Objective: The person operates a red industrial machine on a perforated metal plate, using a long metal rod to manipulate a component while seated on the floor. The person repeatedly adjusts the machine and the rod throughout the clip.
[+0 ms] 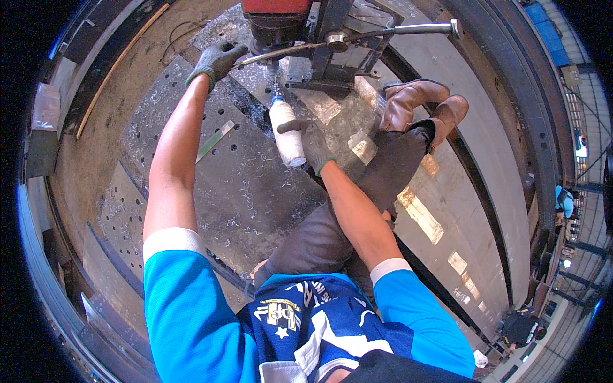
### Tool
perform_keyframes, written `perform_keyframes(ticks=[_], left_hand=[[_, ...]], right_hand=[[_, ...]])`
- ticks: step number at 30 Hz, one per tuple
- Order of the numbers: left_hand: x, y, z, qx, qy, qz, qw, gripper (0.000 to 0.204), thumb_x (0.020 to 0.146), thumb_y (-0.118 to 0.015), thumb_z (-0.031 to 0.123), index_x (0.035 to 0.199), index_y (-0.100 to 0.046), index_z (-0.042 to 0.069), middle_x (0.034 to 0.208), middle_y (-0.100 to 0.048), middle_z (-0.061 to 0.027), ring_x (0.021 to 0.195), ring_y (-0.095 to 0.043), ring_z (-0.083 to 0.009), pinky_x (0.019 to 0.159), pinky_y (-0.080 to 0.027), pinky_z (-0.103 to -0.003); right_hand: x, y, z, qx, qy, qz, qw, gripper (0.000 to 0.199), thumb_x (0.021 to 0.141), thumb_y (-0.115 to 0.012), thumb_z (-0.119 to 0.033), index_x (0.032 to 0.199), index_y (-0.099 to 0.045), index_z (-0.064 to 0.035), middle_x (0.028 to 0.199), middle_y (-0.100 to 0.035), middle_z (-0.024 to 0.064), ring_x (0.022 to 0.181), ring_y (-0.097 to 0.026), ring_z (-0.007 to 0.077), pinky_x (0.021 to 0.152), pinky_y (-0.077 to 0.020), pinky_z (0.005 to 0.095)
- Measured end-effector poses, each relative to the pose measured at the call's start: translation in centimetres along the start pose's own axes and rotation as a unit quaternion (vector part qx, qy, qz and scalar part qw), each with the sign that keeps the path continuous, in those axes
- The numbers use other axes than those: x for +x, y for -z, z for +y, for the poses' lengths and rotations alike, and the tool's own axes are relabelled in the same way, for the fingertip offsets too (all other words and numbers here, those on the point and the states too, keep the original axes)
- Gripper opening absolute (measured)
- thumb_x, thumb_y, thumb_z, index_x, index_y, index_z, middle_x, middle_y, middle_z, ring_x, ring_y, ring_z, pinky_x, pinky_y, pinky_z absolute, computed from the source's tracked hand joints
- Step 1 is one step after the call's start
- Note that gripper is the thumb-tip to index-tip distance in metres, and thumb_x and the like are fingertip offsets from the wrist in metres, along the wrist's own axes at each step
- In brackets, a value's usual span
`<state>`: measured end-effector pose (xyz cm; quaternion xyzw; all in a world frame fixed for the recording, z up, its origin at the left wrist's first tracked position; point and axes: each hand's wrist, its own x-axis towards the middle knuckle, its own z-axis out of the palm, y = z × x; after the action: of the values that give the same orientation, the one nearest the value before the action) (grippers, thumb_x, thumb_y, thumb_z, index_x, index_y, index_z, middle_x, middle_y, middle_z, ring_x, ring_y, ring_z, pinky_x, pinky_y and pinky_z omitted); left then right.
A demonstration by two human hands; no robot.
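A drill press with a red and black motor housing (276, 19) stands on a steel plate (255, 198) at the top of the view. My left hand (216, 64), in a grey glove, is closed round the left end of its feed lever (287, 51). My gloved right hand (313, 143) wraps round a white squeeze bottle (286, 131), thumb across its side. The bottle is tilted, its blue-collared nozzle pointing up at the drill bit (273, 69). The lever's grey grip (424, 29) sticks out to the right.
Curly metal shavings and drilled holes cover the plate. A green and white strip (215, 142) lies left of the bottle. My brown boots (415, 102) rest right of the drill. A person in black (520, 329) and another in blue (564, 201) are far right.
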<state>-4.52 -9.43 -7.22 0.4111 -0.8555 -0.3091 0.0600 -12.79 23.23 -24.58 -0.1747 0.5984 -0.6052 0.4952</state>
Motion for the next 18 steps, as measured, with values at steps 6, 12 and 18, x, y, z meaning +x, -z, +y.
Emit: perform_keyframes(ticks=[6, 12, 18], left_hand=[[0.2, -0.2, -0.2, 0.004, 0.0, 0.005, 1.0, 0.067, 0.093, -0.066, 0.065, 0.126, -0.078, 0.008, 0.112, -0.08, -0.0183, 0.102, -0.076, -0.0321, 0.09, -0.056, -0.043], [0.2, -0.2, -0.4, -0.004, -0.027, 0.006, 1.0, 0.068, 0.093, -0.067, 0.065, 0.123, -0.078, 0.006, 0.11, -0.08, -0.0192, 0.102, -0.076, -0.0328, 0.089, -0.056, -0.042], [0.5, -0.7, -0.7, -0.009, -0.03, 0.027, 0.999, 0.067, 0.093, -0.067, 0.064, 0.123, -0.078, 0.005, 0.102, -0.08, -0.018, 0.089, -0.075, -0.0295, 0.082, -0.056, -0.042]], right_hand=[[2.1, 1.0, 3.7, -0.106, 0.047, 0.044, 0.992, 0.049, 0.115, -0.038, -0.039, 0.124, -0.072, -0.0053, 0.12, -0.074, 0.0151, 0.104, -0.069, 0.024, 0.092, -0.0574, 0.042], [2.1, 1.2, 4.3, -0.169, 0.056, 0.081, 0.981, 0.049, 0.114, -0.037, -0.038, 0.122, -0.074, -0.0055, 0.118, -0.075, 0.0152, 0.102, -0.07, 0.0245, 0.092, -0.0574, 0.0419], [1.0, 0.3, 2.8, -0.234, 0.051, 0.107, 0.965, 0.05, 0.114, -0.037, -0.037, 0.12, -0.076, -0.0057, 0.116, -0.076, 0.0152, 0.101, -0.07, 0.025, 0.092, -0.0573, 0.0418]])
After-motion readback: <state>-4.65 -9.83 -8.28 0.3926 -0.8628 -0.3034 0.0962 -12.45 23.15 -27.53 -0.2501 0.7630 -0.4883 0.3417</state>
